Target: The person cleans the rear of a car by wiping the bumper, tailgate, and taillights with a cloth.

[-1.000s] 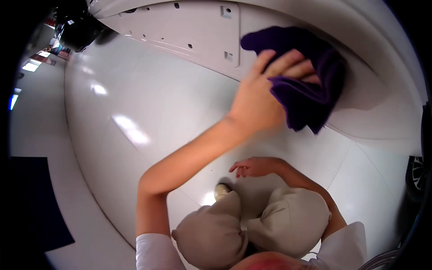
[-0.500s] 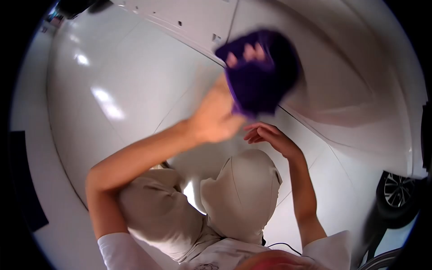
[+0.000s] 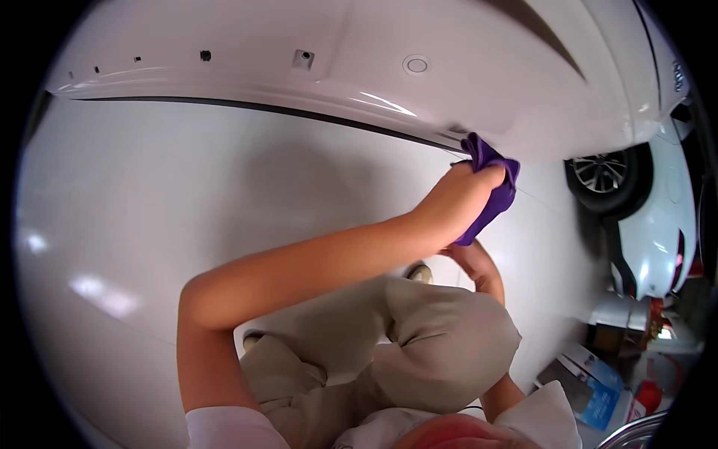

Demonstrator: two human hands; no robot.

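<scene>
A bunched purple cloth (image 3: pixel 493 198) is in my left hand (image 3: pixel 467 191), which is closed round it just below the lower edge of a pale car body panel (image 3: pixel 359 45). The cloth's upper corner meets or overlaps that edge. My right hand (image 3: pixel 470 258) is lower down, behind my left wrist and close under the cloth. Its fingers are mostly hidden, so whether it touches the cloth is unclear. A round cap and small holes with clips mark the panel.
At the right stands another white car (image 3: pixel 658 224), its black wheel (image 3: pixel 602 176) showing. Blue and white boxes (image 3: pixel 591 389) and a red object (image 3: pixel 647 396) lie at the lower right. My bent knees (image 3: pixel 449 344) are below my hands, over the pale glossy floor (image 3: pixel 149 187).
My left hand has brought the cloth down from the panel's face to its lower edge. My right hand has come up behind my left wrist. The view has swung to the right.
</scene>
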